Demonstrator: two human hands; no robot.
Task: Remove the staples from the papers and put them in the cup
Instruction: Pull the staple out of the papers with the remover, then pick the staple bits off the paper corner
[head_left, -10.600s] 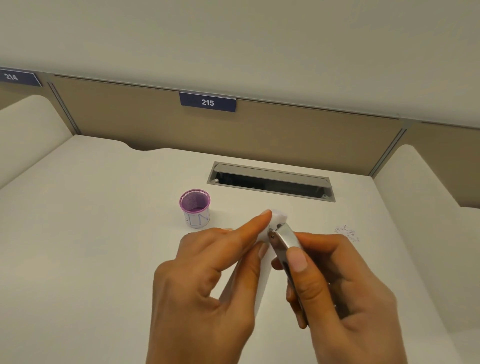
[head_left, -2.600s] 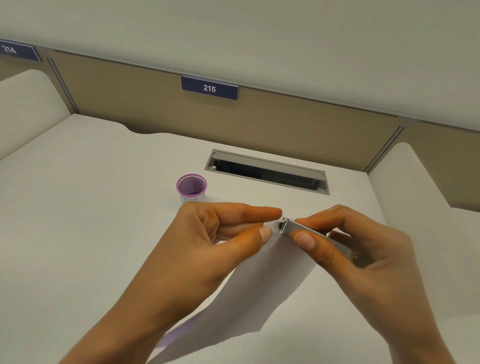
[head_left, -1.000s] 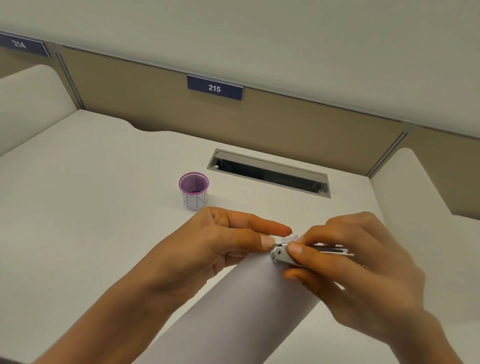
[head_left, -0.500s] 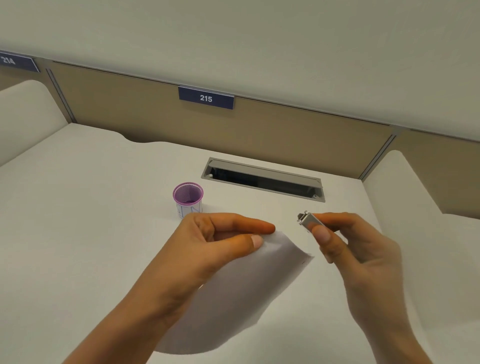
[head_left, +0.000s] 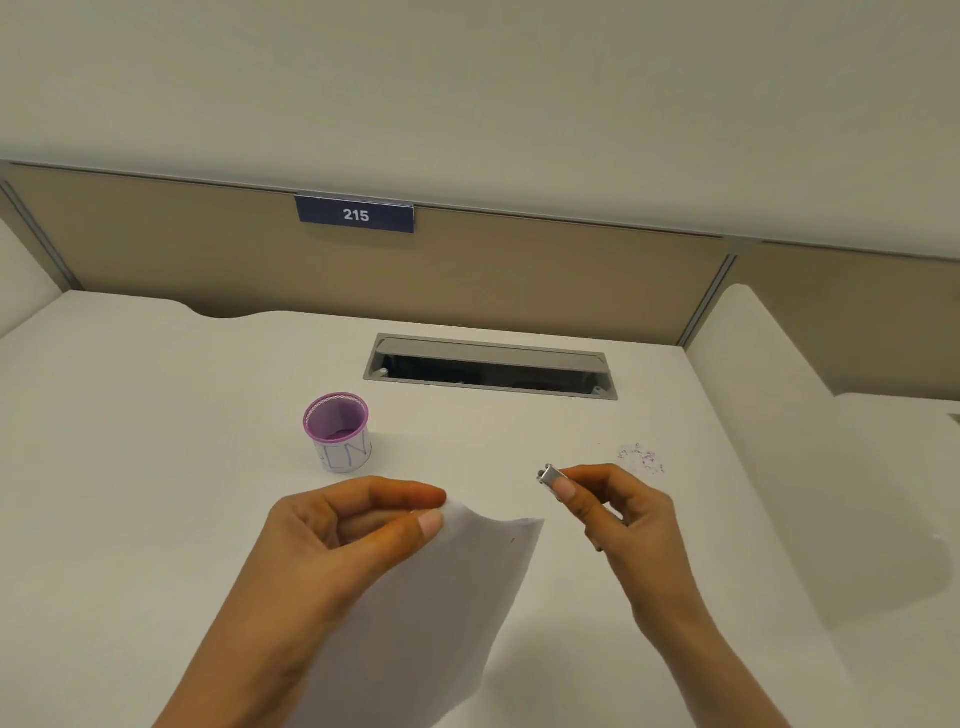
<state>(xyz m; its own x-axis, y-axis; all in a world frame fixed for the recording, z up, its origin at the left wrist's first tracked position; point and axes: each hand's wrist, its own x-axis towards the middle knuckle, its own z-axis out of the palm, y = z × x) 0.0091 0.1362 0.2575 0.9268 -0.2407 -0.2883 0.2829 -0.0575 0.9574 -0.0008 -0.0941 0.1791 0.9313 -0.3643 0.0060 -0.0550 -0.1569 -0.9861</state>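
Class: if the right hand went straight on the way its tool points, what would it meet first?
Likely nothing near: the right hand and its staple remover aim over bare desk, behind the cup, toward the cable slot; depth unclear.

My left hand (head_left: 343, 530) was raised at centre, palm turned inward, thumb and forefinger pinching the upper corner of the paper (head_left: 447, 597). The remaining fingers were curled into the palm. My left forearm (head_left: 244, 665) entered from the lower left. My right hand (head_left: 618, 512) was held apart to the right at about the same height. Its thumb and forefinger gripped the metal tool (head_left: 550, 475) near its tip, which pointed toward the left hand, and its other fingers were curled beneath. My right forearm (head_left: 727, 670) rose from the lower right.
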